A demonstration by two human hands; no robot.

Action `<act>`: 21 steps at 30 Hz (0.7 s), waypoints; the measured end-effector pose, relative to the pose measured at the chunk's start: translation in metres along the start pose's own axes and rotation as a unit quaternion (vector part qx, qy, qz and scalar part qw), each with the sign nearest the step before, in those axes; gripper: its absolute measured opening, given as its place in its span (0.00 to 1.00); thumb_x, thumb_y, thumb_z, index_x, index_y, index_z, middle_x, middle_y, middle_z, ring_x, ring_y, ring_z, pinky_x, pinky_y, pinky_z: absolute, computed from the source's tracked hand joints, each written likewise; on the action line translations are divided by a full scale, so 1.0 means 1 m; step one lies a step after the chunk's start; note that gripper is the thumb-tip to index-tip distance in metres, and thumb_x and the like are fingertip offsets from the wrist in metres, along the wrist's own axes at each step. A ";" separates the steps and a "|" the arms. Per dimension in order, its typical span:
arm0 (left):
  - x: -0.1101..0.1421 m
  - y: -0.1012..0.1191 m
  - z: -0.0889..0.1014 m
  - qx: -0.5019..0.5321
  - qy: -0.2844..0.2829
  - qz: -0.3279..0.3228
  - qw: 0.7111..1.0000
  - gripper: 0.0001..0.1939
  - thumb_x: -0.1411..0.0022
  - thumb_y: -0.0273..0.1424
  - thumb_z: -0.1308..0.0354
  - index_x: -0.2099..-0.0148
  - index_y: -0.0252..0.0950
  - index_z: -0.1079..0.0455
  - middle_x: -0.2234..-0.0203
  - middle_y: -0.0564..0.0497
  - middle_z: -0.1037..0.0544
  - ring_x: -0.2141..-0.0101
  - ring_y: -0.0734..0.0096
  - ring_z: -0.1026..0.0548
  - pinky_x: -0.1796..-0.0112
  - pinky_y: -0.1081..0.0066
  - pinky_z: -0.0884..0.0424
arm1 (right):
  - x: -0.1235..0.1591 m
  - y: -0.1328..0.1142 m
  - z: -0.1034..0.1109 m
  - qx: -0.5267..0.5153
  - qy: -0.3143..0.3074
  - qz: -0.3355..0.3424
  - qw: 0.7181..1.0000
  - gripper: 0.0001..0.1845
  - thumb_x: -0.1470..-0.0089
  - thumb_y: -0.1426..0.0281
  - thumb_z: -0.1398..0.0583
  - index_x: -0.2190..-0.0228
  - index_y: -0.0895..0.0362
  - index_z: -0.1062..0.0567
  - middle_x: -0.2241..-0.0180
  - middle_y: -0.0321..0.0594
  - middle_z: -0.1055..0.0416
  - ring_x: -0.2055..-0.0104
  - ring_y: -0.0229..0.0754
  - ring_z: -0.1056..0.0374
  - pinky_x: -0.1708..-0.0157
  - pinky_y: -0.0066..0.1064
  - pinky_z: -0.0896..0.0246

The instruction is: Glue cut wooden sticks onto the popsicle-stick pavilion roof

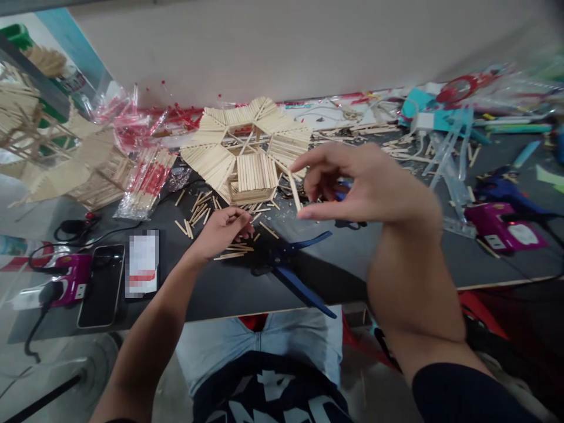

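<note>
Between the thumb and index fingertip of my right hand point(352, 182), a short wooden stick point(295, 191) is held by its two ends, raised over the table. My left hand point(227, 232) rests low among loose cut sticks point(198, 211), its fingers curled in; whatever they hold, if anything, is hidden. Just behind both hands stands a star-shaped wooden stick model point(258, 173) with fan-like panels around an open frame. Blue-handled cutters point(304, 288) lie spread on the table in front, to the right of my left hand.
A second stick model point(83, 158) stands at the left, beside a plastic bag of sticks point(147, 179). A phone point(102, 285) and a purple power adapter point(73, 279) lie front left. Another purple adapter point(506, 226) and clear glue sticks point(449, 147) are on the right.
</note>
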State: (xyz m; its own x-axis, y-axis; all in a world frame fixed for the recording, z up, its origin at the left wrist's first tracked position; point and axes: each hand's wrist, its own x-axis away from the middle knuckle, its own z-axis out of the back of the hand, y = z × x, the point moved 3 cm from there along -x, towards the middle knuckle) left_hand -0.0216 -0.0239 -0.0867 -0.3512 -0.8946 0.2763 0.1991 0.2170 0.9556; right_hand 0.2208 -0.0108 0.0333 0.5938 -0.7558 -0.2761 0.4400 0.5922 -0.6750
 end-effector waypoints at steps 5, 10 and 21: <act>0.000 0.003 0.001 0.003 0.007 -0.016 1.000 0.14 0.34 0.40 0.38 0.62 0.33 0.26 0.72 0.50 0.20 0.74 0.77 0.25 0.73 0.77 0.31 | -0.006 -0.013 0.027 0.048 0.008 -0.033 0.998 0.23 0.45 0.55 0.31 0.53 0.55 0.26 0.73 0.36 0.25 0.74 0.38 0.34 0.72 0.34 0.37; -0.002 0.009 0.026 0.066 0.144 -0.094 0.983 0.17 0.39 0.44 0.33 0.63 0.34 0.27 0.78 0.55 0.24 0.81 0.81 0.30 0.79 0.80 0.36 | -0.013 -0.027 -0.001 0.058 -0.141 -0.018 0.988 0.26 0.43 0.57 0.34 0.48 0.57 0.27 0.71 0.37 0.24 0.72 0.39 0.32 0.70 0.33 0.40; 0.000 0.013 0.063 0.055 0.304 -0.141 0.940 0.13 0.37 0.40 0.34 0.65 0.36 0.28 0.82 0.57 0.28 0.84 0.83 0.34 0.81 0.80 0.40 | -0.037 -0.034 -0.097 0.234 -0.336 -0.073 0.909 0.19 0.42 0.76 0.44 0.49 0.63 0.30 0.65 0.50 0.23 0.70 0.45 0.30 0.78 0.32 0.56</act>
State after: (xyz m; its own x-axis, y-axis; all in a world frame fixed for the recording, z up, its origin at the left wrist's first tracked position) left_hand -0.0768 0.0035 -0.0676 0.2190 -0.9733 -0.0682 0.0696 -0.0541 0.9961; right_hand 0.1185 -0.0300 0.0002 0.7137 -0.5887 0.3796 0.6932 0.6715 -0.2621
